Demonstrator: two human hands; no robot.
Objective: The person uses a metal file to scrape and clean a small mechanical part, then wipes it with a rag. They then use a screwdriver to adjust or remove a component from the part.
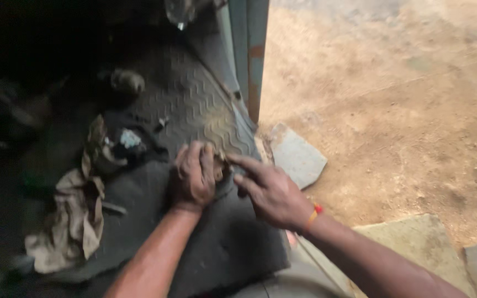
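Likely the small part pinched between the curled left hand (194, 175) and right hand (269, 190) fingers could slip onto the dark mat (194, 99), lost near the rag (75, 215)

packages: none | labels: none | signs: none | screens: none

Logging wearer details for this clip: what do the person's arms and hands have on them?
Both forearms are bare, no sleeves or gloves. The right hand has a thin orange and red thread band at the wrist. The left hand wears nothing visible.
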